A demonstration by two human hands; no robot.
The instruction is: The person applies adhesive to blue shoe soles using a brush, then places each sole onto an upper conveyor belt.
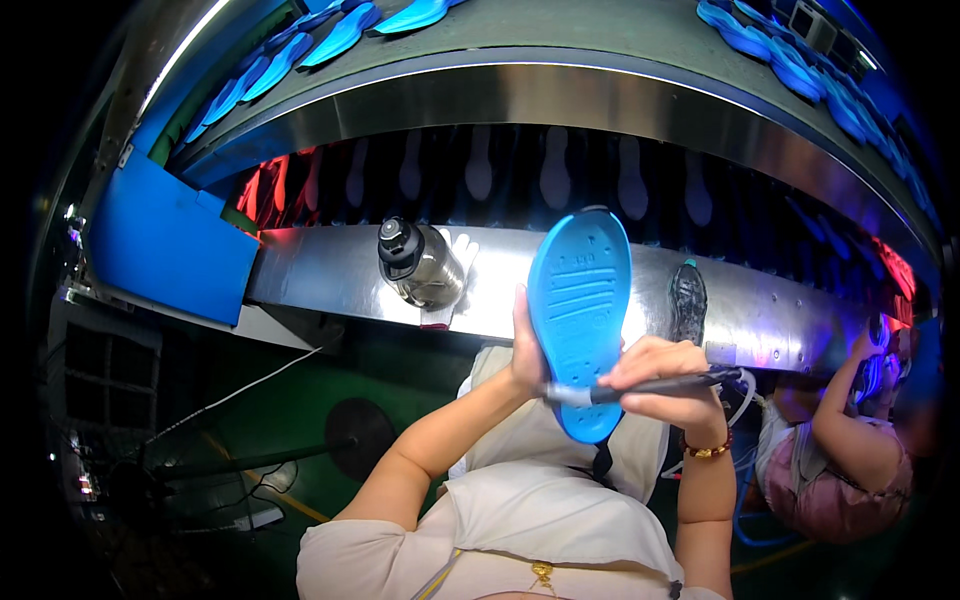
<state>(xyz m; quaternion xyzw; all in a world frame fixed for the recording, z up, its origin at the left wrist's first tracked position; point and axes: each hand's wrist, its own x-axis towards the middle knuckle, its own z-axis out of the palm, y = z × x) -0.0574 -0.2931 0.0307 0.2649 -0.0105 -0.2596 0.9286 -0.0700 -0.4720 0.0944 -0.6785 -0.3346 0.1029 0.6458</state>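
A bright blue shoe sole (580,300) stands toe-up in front of my lap, its ridged and dimpled face toward me. My left hand (527,345) grips it by the left edge, with the fingers behind it mostly hidden. In my right hand (665,375) is a slim dark pen-shaped tool (650,387) with a grey front end and a pale cord or hose at its back. The tool lies across the lower part of the sole; its tip is blurred, and I cannot tell whether it touches.
On the metal ledge (510,265) stand a dark-lidded bottle (425,265) and, farther right, a black shoe-shaped piece (688,305). Beyond runs a green conveyor belt (560,27) with blue soles along both sides. Another person (840,450) works at the right. A blue panel (165,240) is at left.
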